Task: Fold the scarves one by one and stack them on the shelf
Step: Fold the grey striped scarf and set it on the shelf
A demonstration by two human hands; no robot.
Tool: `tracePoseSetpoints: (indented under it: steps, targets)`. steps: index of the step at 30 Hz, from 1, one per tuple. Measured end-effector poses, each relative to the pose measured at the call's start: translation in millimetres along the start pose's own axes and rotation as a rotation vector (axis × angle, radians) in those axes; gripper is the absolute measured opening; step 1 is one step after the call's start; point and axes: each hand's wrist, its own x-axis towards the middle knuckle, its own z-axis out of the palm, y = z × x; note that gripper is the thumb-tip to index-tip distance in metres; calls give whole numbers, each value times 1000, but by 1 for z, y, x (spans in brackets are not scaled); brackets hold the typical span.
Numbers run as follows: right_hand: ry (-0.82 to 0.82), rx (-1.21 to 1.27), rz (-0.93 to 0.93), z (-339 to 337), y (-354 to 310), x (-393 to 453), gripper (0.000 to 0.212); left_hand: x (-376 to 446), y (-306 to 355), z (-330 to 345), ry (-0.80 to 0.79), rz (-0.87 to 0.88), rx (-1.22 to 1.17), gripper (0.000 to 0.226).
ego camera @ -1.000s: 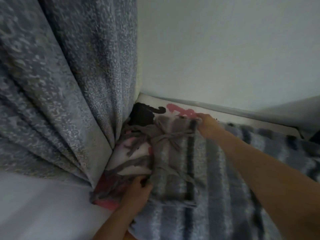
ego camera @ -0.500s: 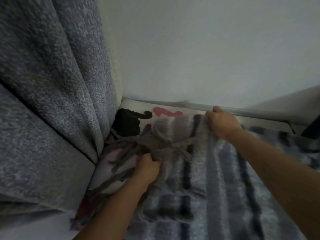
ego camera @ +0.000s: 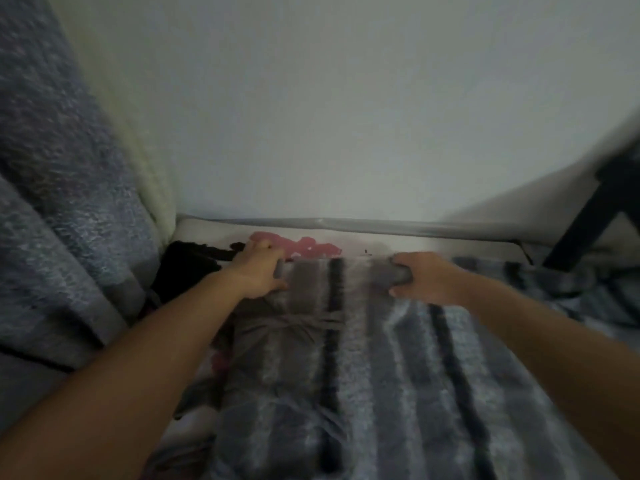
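Item: striped scarf, grey, pale and black bands, fringed, spread lengthwise across a white printed surface and running from the near edge of view up to the far edge by the wall. Far end of scarf: gripped at both corners. Left hand: fingers curled over the far-left corner, thumb below, closed on the fabric. Right hand: fingers wrapped around the far-right corner, cloth bunched inside the fist. Hands well apart, the scarf's width stretched between them; a black band runs down the middle between the two grips. Fringe: loose grey strands lying across the scarf just below the left hand. Left boundary: grey curtain hanging close beside the left forearm, touching or nearly touching the surface edge; little open room on that side. Far boundary: a grey rail or seam where surface meets wall, just beyond the fingertips. Right boundary: a dark slanted frame piece at upper right, apart from the right hand, with more striped fabric lying toward it. Pink and black printed patches show on the surface beyond the left hand. Picture blurred; fine detail of the weave cannot be told.
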Motion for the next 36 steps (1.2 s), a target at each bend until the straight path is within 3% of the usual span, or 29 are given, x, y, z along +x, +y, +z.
tracePoseSetpoints:
  steps: [1, 2, 4, 7, 9, 12, 15, 19, 23, 27, 30, 33, 36]
  targets:
    - [-24, 19, -20, -7, 6, -8, 47, 0, -1, 5, 27, 44, -11, 22]
    - [-47, 6, -26, -13, 13, -15, 41, -4, -2, 8, 69, 95, -44, 20]
    - [-76, -97, 8, -21, 32, -19, 29, -18, -3, 9, 145, 170, -143, 37]
    - [-51, -126, 145, -28, 63, -8, 20, -44, 3, -9, 214, 169, -277, 36]
    - [7, -173, 178, -25, 68, 4, 29, -61, 14, -24, 119, 188, -239, 30]
    - [185, -286, 153, -11, 60, 13, 22, -89, 40, -42, -46, 225, -169, 27]
    - [146, -248, 84, -3, 63, 7, 31, -110, 52, -48, 151, 261, 6, 46]
    - [-47, -205, 39, -18, 86, -15, 51, -138, 53, -62, 302, 346, -190, 41]
    - [-80, -237, 121, -46, 91, -42, 31, -183, 85, -77, 415, 547, -202, 48]
    - [-15, -287, 188, -68, 79, -86, 34, -208, 97, -88, 514, 512, -376, 39]
    - [106, -309, 238, -64, 68, -131, 42, -217, 96, -93, 446, 417, -543, 16]
    - [189, -434, 238, -42, 67, -183, 40, -217, 92, -94, 334, 422, -330, 41]
    - [292, -518, 195, -26, 82, -228, 35, -221, 88, -94, 310, 365, -205, 18]
